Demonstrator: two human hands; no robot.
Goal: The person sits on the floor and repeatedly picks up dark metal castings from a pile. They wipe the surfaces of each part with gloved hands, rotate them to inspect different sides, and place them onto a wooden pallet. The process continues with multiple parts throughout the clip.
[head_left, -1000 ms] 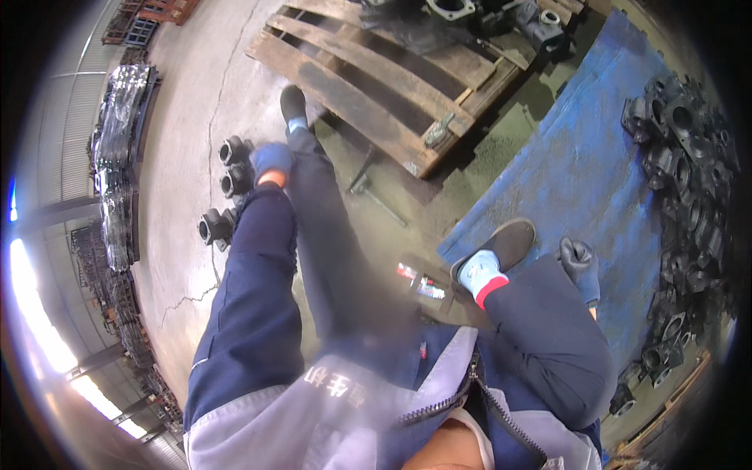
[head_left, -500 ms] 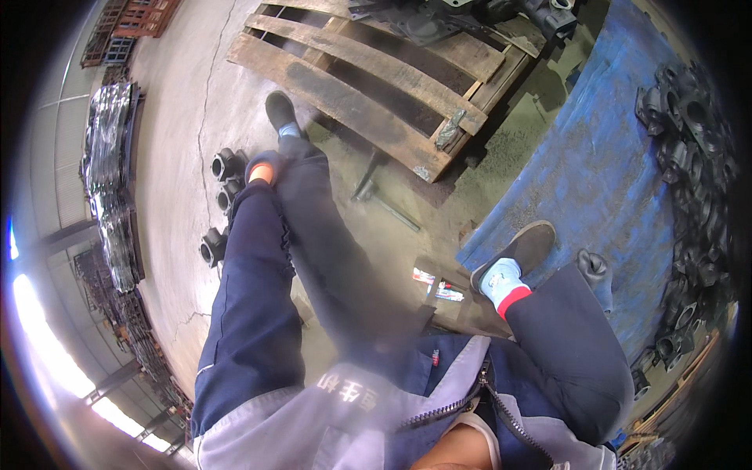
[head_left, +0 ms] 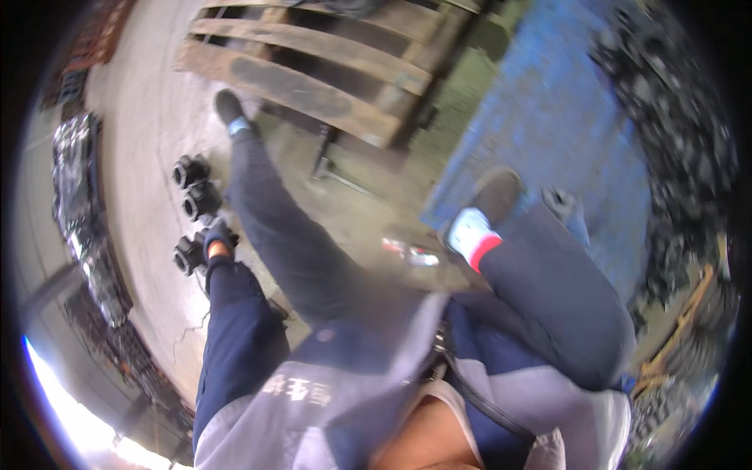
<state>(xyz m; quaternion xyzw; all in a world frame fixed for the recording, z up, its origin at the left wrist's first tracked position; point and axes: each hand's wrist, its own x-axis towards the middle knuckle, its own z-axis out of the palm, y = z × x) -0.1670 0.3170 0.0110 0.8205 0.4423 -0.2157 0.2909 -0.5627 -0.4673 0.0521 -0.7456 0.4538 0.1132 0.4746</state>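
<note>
My left hand [head_left: 222, 233], in a dark glove with bare wrist showing below it, is low at the left, right beside the nearest of three black pipe fittings [head_left: 186, 255]. It seems to touch that fitting, but blur hides how the fingers lie. The other two fittings, one farther [head_left: 189, 171] and one in the middle [head_left: 202, 200], sit on the concrete just beyond the hand. My right hand cannot be made out. Past my right trouser hem, a rounded dark grey thing [head_left: 558, 202] rests over a blue sheet; its kind is unclear.
A wooden pallet [head_left: 313, 86] with dark parts on it stands ahead, a metal T-shaped tool [head_left: 345, 180] by its near edge. My feet are spread wide. The blue sheet [head_left: 509, 117] borders a heap of black castings [head_left: 674, 141] at right. Small packets [head_left: 411, 252] lie between my legs.
My left hand has come back toward me, from beside the farther fittings to the nearest one. The whole view has shifted, with the pallet and feet sitting farther up and left.
</note>
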